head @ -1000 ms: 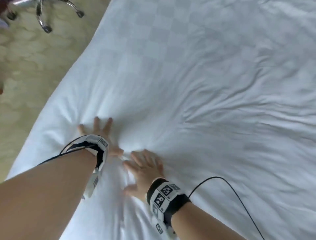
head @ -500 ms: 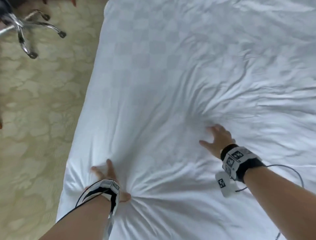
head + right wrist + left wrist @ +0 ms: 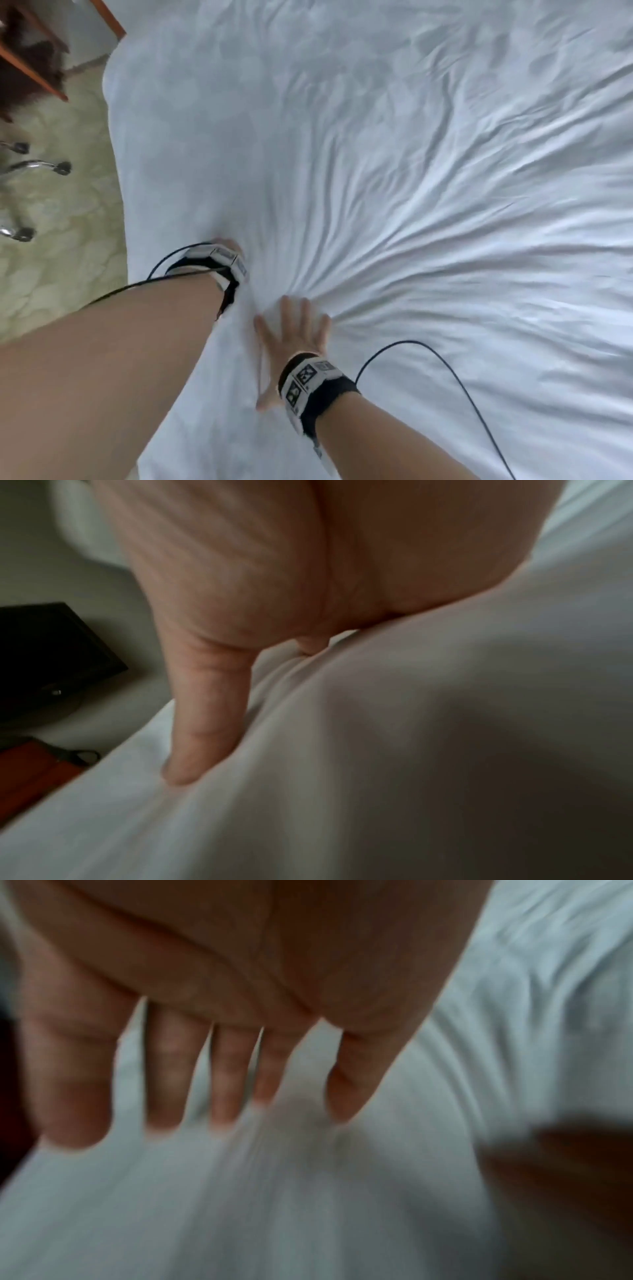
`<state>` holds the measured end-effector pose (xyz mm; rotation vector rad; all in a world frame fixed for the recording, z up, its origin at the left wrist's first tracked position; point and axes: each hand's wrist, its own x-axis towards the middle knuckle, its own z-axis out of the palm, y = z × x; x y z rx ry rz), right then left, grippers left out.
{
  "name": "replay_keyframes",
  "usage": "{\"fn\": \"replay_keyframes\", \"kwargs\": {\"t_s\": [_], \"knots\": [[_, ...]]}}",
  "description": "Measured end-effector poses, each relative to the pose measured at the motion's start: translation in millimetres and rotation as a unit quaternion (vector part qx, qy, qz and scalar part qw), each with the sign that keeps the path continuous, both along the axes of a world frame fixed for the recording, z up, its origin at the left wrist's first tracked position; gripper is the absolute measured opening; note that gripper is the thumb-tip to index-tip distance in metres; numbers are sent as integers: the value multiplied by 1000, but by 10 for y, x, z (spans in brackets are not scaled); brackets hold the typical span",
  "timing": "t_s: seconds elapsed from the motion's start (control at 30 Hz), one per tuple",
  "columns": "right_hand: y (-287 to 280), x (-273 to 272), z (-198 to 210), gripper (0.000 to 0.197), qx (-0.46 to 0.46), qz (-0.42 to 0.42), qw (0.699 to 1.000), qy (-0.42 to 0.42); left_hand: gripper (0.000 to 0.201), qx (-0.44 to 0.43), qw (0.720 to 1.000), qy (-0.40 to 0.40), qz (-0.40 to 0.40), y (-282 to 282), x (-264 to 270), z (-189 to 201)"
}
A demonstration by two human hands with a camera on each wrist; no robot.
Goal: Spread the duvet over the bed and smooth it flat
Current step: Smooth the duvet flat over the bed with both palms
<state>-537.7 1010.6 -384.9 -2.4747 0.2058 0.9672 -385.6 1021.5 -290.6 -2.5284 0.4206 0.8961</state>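
A white duvet [image 3: 394,154] with a faint checker weave covers the bed and fills most of the head view. Creases fan out to the right from my hands. My left hand [image 3: 227,245] presses on the duvet near its left side, mostly hidden behind its wrist band. In the left wrist view its fingers [image 3: 224,1077] are straight and spread on the cloth [image 3: 308,1204]. My right hand [image 3: 294,332] lies flat on the duvet just right of and nearer than the left, fingers spread. The right wrist view shows one straight finger [image 3: 205,710] pressed into the cloth [image 3: 377,777].
Patterned beige floor [image 3: 58,219] runs along the bed's left edge. Chrome chair legs with castors [image 3: 41,168] stand there, and a wooden furniture piece [image 3: 30,65] is at the top left. A black cable [image 3: 445,370] from my right wrist trails over the duvet.
My right hand swept out to the right, then came back beside the left. My left hand slid forward along the left side. The creases now radiate from both hands.
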Motion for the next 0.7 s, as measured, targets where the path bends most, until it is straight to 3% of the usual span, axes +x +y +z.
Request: {"fn": "replay_keyframes", "kwargs": {"t_s": [0.03, 0.1, 0.17, 0.23, 0.3, 0.33, 0.4, 0.47, 0.53, 0.6, 0.7], "knots": [[30, 25, 36, 123, 20, 5, 1000, -2, 55, -32, 999, -29, -26, -147, 153, -130], [-109, 68, 140, 90, 104, -23, 994, -14, 81, -82, 992, 6, -94, -696, 300, -251], [-497, 30, 189, 52, 175, -163, 968, -74, 90, -131, 979, 44, -149, -1089, 256, -453], [-1114, -89, 163, 42, 127, -315, 920, -195, 91, -145, 977, 47, -150, -1072, 184, -712], [-1786, -220, 125, 52, -61, -377, 878, -290, 94, -132, 984, 43, -110, -944, 297, -933], [-2106, -268, 164, 55, -143, -390, 874, -253, 95, -138, 984, 38, -104, -895, 389, -984], [-2614, -286, 205, 68, -240, -423, 868, -96, 99, -150, 983, 38, -94, -780, 674, -1025], [-2876, -194, 271, 83, -256, -450, 855, 16, 110, -149, 984, 37, -88, -616, 1110, -1082], [-2845, 132, 278, 90, -232, -467, 853, 26, 128, -145, 985, 34, -86, -399, 1608, -1138], [-2516, 833, 261, 94, -214, -478, 851, 36, 134, -145, 985, 38, -83, -105, 2109, -1241], [-1816, 2161, 142, 117, -217, -446, 865, 73, 129, -182, 979, 73, -47, 307, 2562, -1281]]}}
